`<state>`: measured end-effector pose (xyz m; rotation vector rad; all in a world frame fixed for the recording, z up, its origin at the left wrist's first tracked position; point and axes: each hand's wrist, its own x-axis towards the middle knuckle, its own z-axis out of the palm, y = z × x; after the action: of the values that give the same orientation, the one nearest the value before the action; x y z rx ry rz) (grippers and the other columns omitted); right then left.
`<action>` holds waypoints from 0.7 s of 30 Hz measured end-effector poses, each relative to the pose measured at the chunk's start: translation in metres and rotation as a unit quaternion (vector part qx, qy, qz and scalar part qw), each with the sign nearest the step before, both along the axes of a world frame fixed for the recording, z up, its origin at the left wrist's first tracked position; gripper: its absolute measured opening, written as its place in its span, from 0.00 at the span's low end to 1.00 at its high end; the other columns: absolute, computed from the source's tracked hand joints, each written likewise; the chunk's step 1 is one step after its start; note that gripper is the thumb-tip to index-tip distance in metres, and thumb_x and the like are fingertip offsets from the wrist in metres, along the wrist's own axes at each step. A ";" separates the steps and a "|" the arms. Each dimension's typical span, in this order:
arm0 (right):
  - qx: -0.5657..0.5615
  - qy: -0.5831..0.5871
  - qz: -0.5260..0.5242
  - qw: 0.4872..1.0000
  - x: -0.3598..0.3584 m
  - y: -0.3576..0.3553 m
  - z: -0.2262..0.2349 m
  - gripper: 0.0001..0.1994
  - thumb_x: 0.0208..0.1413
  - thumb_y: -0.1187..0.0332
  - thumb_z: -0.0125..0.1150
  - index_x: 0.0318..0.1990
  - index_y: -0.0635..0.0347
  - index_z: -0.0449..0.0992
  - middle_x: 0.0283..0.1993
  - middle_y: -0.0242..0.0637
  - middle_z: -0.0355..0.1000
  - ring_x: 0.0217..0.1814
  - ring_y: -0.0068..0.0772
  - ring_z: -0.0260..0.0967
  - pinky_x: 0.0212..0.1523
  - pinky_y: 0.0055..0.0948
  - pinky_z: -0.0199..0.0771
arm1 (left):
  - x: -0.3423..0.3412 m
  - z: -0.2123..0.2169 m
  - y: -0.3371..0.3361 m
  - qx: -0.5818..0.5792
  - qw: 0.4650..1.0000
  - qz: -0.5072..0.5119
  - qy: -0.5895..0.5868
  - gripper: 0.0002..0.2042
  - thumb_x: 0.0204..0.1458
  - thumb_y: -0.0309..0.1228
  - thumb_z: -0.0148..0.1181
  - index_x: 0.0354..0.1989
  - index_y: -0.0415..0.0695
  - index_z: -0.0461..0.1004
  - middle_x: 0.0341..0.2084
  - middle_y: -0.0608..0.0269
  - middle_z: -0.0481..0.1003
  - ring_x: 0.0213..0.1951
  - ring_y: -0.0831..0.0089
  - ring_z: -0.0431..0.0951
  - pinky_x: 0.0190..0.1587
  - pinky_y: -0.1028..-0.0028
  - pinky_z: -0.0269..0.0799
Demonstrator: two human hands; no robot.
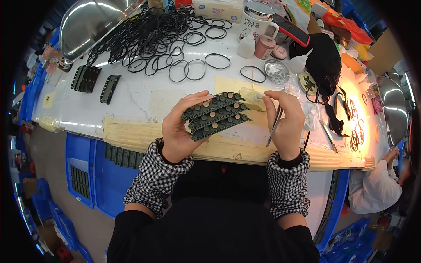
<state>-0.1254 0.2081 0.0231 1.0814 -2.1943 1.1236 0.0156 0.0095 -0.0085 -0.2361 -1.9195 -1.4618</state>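
In my left hand (179,127) is a stack of three dark green tread-like strips (215,115), fanned a little and set with round tan and green studs. The thumb and fingers clasp their left ends. My right hand (287,122) is closed on metal tweezers (275,126), which slant down toward the table edge. Its fingertips are beside a small whitish piece (258,97) lying on yellowish tape, just right of the strips; whether they touch it I cannot tell. Further left on the table lie a single dark strip (109,89) and a bundle of similar strips (85,79).
Black rubber bands (151,37) are heaped at the back left beside a metal bowl (94,26). A white mug (256,22), squeeze bottles (246,47) and a clear dish (276,71) stand behind my hands. Blue bins (116,188) sit below the table edge. Another person's sleeve (375,190) shows at right.
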 end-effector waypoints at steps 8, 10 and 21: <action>-0.179 -0.091 0.031 0.979 0.032 -0.005 0.031 0.03 0.56 0.78 0.62 0.36 0.67 0.76 0.33 0.38 0.75 0.36 0.27 0.75 0.39 0.22 0.72 | -0.001 0.006 0.002 -0.046 0.999 0.002 -0.012 0.26 0.42 0.22 0.72 0.52 0.35 0.70 0.51 0.48 0.74 0.59 0.51 0.70 0.61 0.59 0.66; -0.255 -0.185 0.095 0.944 0.040 -0.013 0.032 0.03 0.58 0.78 0.60 0.38 0.68 0.75 0.35 0.38 0.75 0.38 0.25 0.75 0.40 0.20 0.73 | -0.004 0.007 0.003 -0.067 0.998 0.011 -0.002 0.27 0.39 0.23 0.74 0.52 0.38 0.72 0.49 0.54 0.76 0.57 0.56 0.72 0.59 0.64 0.69; -0.247 -0.280 0.130 0.919 0.044 -0.024 0.028 0.04 0.64 0.76 0.53 0.40 0.69 0.71 0.36 0.37 0.75 0.39 0.25 0.78 0.41 0.19 0.75 | -0.003 0.009 0.003 -0.074 0.997 0.023 -0.011 0.27 0.40 0.26 0.75 0.51 0.38 0.73 0.48 0.55 0.77 0.56 0.55 0.73 0.58 0.63 0.70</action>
<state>-0.0813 0.1842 0.0510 0.9073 -1.9796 2.1894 0.0131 0.0125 0.0005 -0.2429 -2.0403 -1.2982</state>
